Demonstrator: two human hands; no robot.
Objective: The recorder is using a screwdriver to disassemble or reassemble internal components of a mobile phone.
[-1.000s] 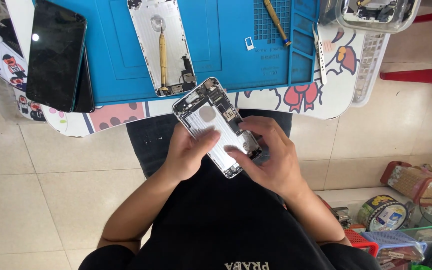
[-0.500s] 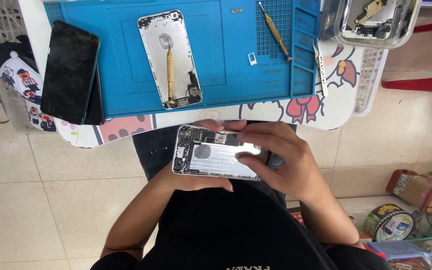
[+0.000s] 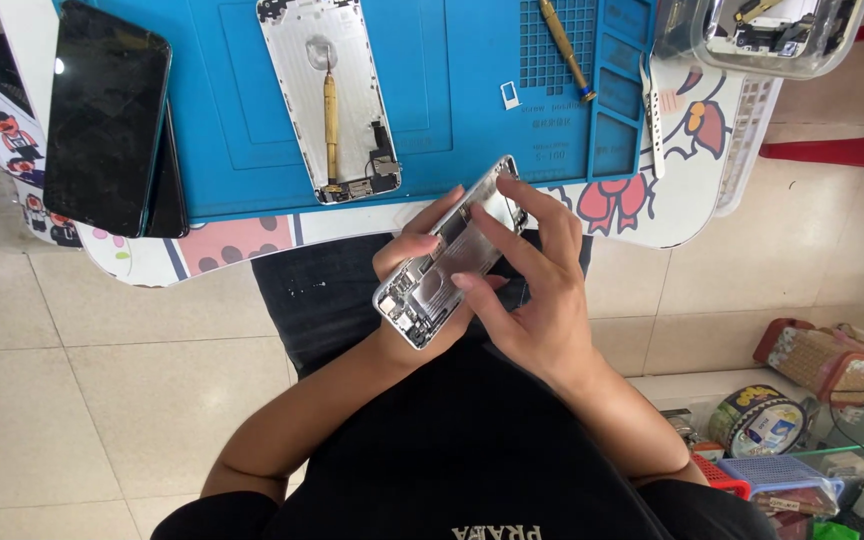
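While the left hand (image 3: 407, 262) cradles an opened silver phone housing with exposed metal parts inside (image 3: 449, 253) from beneath, its fingers curl up around the far long edge. That housing sits tilted over the person's dark lap, just below the near edge of the blue rubber work mat (image 3: 222, 110), touching neither mat nor table. The right hand (image 3: 532, 290) lies on the housing from the other side, fingers spread: the thumb presses onto the inner plate near the middle, and the fingertips (image 3: 515, 187) reach the upper end of the frame. On the mat lies a second silver phone back shell (image 3: 330, 95) with a slim yellow-handled tool (image 3: 330, 120) resting along it. Left of the mat, partly overlapping its edge, lies a black phone with a dark screen (image 3: 104, 115). Near the mat's right-hand grid section rests a yellow-handled screwdriver (image 3: 564, 45), and beyond the mat's right edge stands a clear plastic tray holding small parts (image 3: 772, 35).
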